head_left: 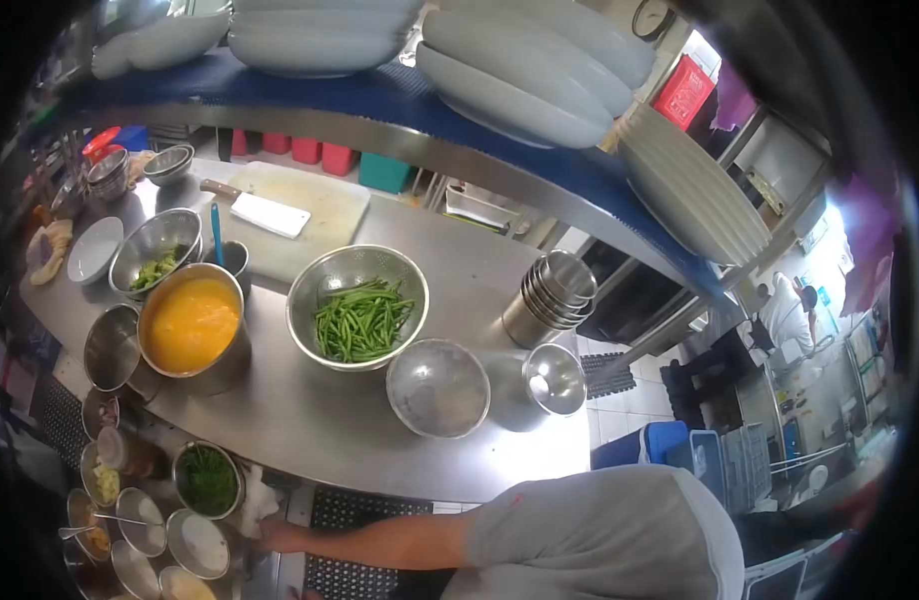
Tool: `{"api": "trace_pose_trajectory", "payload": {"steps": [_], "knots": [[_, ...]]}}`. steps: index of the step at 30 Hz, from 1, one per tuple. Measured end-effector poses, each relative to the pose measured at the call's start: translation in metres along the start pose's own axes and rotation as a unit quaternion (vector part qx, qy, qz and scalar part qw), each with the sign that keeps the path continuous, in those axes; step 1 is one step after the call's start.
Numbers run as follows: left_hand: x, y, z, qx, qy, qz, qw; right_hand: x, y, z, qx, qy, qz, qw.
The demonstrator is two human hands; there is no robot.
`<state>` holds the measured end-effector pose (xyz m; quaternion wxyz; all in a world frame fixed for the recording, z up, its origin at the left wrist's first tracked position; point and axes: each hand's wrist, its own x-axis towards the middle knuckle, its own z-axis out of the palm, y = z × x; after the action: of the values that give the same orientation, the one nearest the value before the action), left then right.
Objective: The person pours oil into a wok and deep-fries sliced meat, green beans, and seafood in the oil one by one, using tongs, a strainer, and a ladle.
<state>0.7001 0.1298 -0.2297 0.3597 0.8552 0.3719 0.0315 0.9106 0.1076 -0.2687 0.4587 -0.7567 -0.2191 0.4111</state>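
Note:
My right arm in a grey sleeve stretches left along the front of the counter. At its end, my right hand (272, 535) grips a crumpled white cloth (261, 503), though its fingers are partly hidden. Beside that hand are a metal bowl of chopped green herbs (209, 479) and a bowl with white contents (199, 544). At the bottom edge, a sliver of skin may be my left hand (306, 595); its fingers do not show clearly. On the counter sit a colander of green beans (360, 320) and a pot of orange liquid (192, 325).
A cleaver (270, 213) lies on a cutting board (325, 200). Stacked metal containers (550, 300), a small metal bowl (555, 380) and another bowl (438, 390) stand to the right. Overhead, a shelf (460, 160) holds stacked white plates. Another person (788, 315) is far right.

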Motion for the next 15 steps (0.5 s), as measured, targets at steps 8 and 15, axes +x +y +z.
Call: {"api": "trace_pose_trajectory", "payload": {"steps": [8,15], "knots": [[0.078,0.089,0.034,-0.482,0.034,-0.073,0.872,-0.008,-0.003,-0.044,-0.432,-0.044,-0.278,0.857],[0.085,0.153,-0.012,-0.218,0.273,0.123,0.929,-0.030,-0.058,-0.083,0.198,-0.072,0.020,0.977]]}}
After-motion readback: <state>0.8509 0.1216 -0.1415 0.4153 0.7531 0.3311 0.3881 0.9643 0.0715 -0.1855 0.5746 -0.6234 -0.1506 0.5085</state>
